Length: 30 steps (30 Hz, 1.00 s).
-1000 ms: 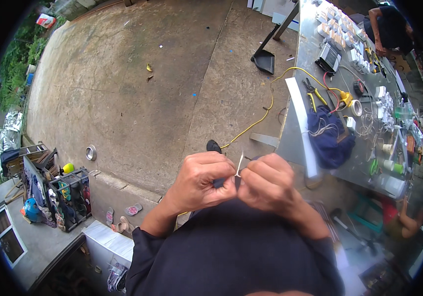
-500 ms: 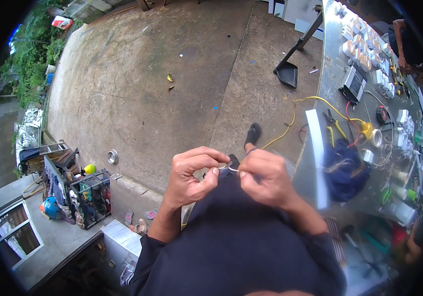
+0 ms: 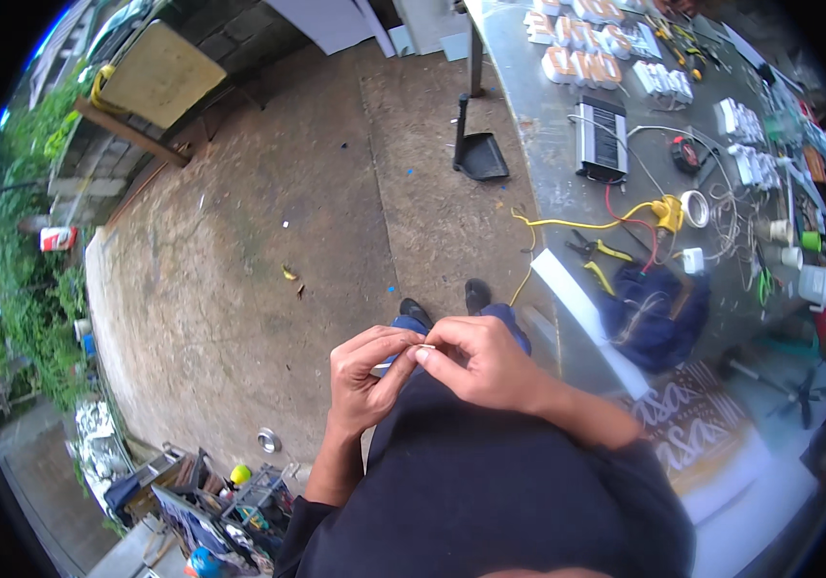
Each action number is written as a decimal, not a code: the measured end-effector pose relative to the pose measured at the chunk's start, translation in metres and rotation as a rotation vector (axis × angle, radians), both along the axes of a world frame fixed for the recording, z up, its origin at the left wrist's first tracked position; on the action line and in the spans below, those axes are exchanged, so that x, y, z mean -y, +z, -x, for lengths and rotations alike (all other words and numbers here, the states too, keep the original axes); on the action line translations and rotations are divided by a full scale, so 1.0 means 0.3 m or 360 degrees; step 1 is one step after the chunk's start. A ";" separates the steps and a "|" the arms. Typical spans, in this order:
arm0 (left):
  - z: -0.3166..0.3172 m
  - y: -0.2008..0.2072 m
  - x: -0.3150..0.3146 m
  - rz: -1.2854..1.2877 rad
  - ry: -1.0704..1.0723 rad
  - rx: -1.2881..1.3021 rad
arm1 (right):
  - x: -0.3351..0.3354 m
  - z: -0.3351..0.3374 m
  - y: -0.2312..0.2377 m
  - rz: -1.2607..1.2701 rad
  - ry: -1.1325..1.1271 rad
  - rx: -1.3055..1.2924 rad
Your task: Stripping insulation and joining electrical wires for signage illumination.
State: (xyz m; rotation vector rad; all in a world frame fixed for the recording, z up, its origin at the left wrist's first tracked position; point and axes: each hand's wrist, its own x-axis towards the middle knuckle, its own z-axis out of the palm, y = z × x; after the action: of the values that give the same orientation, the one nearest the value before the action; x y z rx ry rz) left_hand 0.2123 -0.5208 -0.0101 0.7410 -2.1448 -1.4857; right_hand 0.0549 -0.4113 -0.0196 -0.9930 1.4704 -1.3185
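In front of my dark shirt, both hands meet fingertip to fingertip. My left hand (image 3: pixel 365 376) is closed in a pinch, and so is my right hand (image 3: pixel 485 361). Between their fingertips a short piece of thin white wire (image 3: pixel 424 346) shows; the fingers cover the rest of it. Both of my shoes (image 3: pixel 477 296) show on the concrete beyond the hands.
Along my right runs a grey worktable (image 3: pixel 550 125). On it lie a white strip (image 3: pixel 586 323), yellow-handled cutters (image 3: pixel 605 260), a navy cloth (image 3: pixel 658 323), a metal power box (image 3: pixel 602 140), a yellow cord (image 3: pixel 586 223) and several white block letters (image 3: pixel 581 67). A black dustpan (image 3: pixel 482 157) stands on the floor.
My hands have come together; before, the white wire stretched across a gap between them. The view has turned, so the table and floor objects sit differently in the picture.
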 end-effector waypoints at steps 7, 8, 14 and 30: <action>0.098 -0.041 0.274 0.0285 -0.0472 -0.0043 | 0.151 -0.024 -0.021 -0.0127 -0.0309 -0.0102; 0.107 -0.044 0.320 0.0334 -0.0548 -0.0059 | 0.182 -0.034 -0.024 -0.0135 -0.0361 -0.0114; 0.204 -0.034 0.532 0.0002 -0.0699 -0.0228 | 0.348 -0.063 0.014 -0.0134 -0.0770 -0.0162; 0.369 -0.102 0.594 -0.1564 -0.0987 -0.0262 | 0.406 -0.141 0.056 0.0102 -0.1505 0.0088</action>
State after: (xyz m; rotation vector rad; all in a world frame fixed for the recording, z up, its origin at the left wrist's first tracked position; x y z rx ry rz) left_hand 0.1015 -0.6988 -0.0406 0.1725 -1.4756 -2.8651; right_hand 0.0973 -0.5329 -0.0029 -0.2462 1.9516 -2.0209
